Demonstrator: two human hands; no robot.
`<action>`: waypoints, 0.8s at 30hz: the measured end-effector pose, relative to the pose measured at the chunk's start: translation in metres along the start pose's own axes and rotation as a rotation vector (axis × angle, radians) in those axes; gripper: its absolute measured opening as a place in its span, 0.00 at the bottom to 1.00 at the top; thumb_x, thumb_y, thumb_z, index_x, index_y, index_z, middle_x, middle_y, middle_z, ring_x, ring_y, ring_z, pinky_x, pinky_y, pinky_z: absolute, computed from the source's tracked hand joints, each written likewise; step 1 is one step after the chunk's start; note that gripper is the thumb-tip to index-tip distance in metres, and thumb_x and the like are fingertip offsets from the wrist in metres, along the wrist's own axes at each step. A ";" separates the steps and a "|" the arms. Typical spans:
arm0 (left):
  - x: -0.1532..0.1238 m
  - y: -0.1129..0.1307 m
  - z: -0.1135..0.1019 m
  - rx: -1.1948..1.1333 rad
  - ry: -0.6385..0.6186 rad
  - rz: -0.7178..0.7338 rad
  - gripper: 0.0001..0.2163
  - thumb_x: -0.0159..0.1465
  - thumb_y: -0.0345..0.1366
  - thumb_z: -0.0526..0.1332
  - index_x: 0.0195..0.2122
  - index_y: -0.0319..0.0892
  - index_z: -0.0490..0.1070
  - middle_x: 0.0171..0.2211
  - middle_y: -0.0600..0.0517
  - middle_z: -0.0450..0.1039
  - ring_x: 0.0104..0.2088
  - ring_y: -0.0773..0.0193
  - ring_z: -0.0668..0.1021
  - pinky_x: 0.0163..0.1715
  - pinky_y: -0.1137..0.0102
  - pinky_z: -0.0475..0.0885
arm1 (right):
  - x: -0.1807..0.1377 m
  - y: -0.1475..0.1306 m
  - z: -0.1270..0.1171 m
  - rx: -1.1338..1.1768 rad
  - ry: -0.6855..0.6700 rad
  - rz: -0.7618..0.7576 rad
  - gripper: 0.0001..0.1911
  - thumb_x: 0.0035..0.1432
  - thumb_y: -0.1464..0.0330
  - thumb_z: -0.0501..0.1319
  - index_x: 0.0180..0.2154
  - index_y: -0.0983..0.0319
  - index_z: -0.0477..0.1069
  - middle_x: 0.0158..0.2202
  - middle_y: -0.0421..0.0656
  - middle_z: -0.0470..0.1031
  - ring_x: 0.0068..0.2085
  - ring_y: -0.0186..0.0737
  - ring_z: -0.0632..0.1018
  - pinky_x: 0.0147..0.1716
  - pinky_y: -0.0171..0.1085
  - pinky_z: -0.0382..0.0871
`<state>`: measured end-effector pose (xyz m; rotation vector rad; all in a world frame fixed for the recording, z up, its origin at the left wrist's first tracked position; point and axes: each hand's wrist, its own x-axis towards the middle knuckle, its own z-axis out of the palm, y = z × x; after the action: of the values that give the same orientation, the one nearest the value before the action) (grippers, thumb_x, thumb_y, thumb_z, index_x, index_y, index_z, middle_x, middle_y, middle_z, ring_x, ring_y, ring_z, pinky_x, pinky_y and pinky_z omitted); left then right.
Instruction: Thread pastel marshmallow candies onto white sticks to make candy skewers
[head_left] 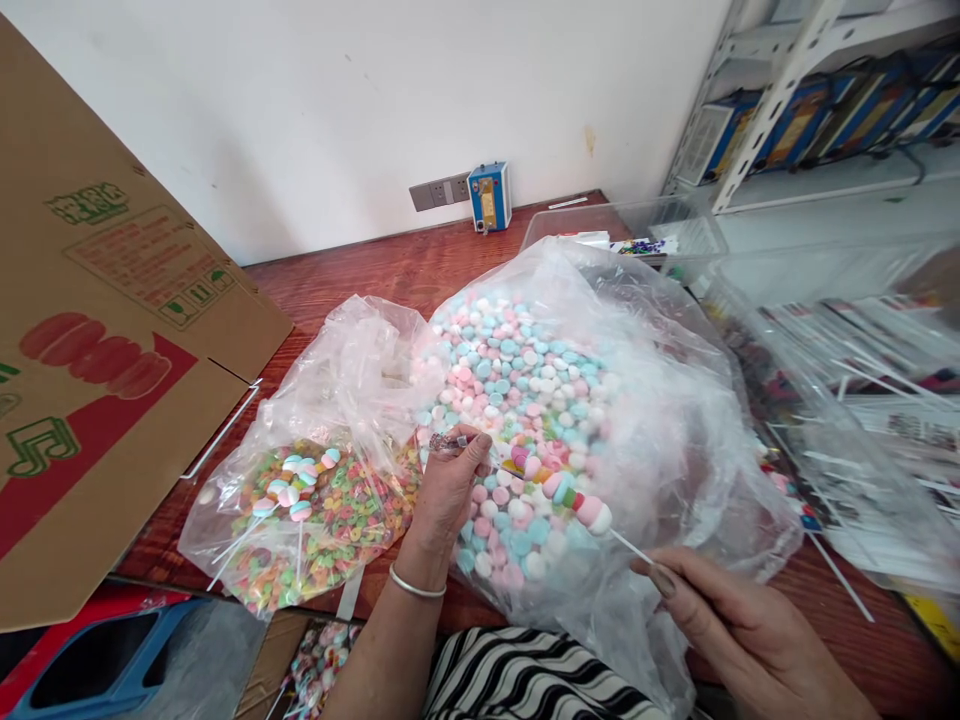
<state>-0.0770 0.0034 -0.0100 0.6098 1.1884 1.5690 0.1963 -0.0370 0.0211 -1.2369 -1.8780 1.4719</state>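
My right hand (731, 625) pinches the lower end of a thin white stick (634, 548) threaded with pastel candies (562, 487). My left hand (448, 487), with a bracelet at the wrist, is closed in a pinch at the stick's upper tip, over a large clear bag of pink, blue and white candies (525, 390). To the left lies a smaller clear bag of colourful ring candies (322, 520), with finished candy sticks (289, 490) resting on top of it.
A brown cardboard box flap (112, 330) leans at the left. A clear plastic bin (645, 235) stands behind the big bag. Plastic-wrapped packets (885, 420) fill the right side. A blue charger (489, 195) sits by the wall socket. The wooden table (360, 275) shows at the back.
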 end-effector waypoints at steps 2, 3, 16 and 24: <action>0.001 0.000 0.002 -0.013 0.001 -0.016 0.13 0.50 0.41 0.73 0.25 0.39 0.70 0.19 0.59 0.62 0.20 0.74 0.65 0.22 0.77 0.62 | 0.001 -0.001 0.001 -0.051 0.010 -0.021 0.15 0.65 0.57 0.55 0.42 0.57 0.75 0.36 0.43 0.80 0.35 0.41 0.79 0.34 0.31 0.72; 0.001 -0.001 0.003 -0.024 -0.002 -0.025 0.14 0.50 0.41 0.73 0.25 0.39 0.70 0.19 0.59 0.62 0.20 0.74 0.66 0.22 0.77 0.62 | 0.001 -0.001 0.002 -0.068 0.015 -0.027 0.15 0.65 0.58 0.55 0.43 0.57 0.75 0.36 0.43 0.80 0.35 0.41 0.80 0.34 0.31 0.72; 0.003 -0.002 0.025 -0.264 -0.009 -0.172 0.13 0.48 0.34 0.74 0.28 0.39 0.71 0.24 0.58 0.70 0.26 0.72 0.73 0.28 0.76 0.70 | 0.003 0.008 0.006 -0.116 0.115 -0.048 0.12 0.64 0.61 0.56 0.40 0.58 0.77 0.34 0.41 0.81 0.33 0.39 0.81 0.32 0.29 0.72; -0.003 -0.007 0.054 -0.517 -0.035 -0.190 0.06 0.57 0.32 0.69 0.31 0.38 0.72 0.30 0.53 0.75 0.34 0.66 0.78 0.39 0.70 0.73 | 0.006 0.017 0.019 -0.099 0.219 -0.082 0.11 0.65 0.62 0.54 0.41 0.58 0.73 0.29 0.39 0.79 0.30 0.37 0.79 0.27 0.29 0.70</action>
<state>-0.0280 0.0216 0.0043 0.1778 0.7421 1.6076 0.1847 -0.0417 -0.0020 -1.2928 -1.8482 1.1635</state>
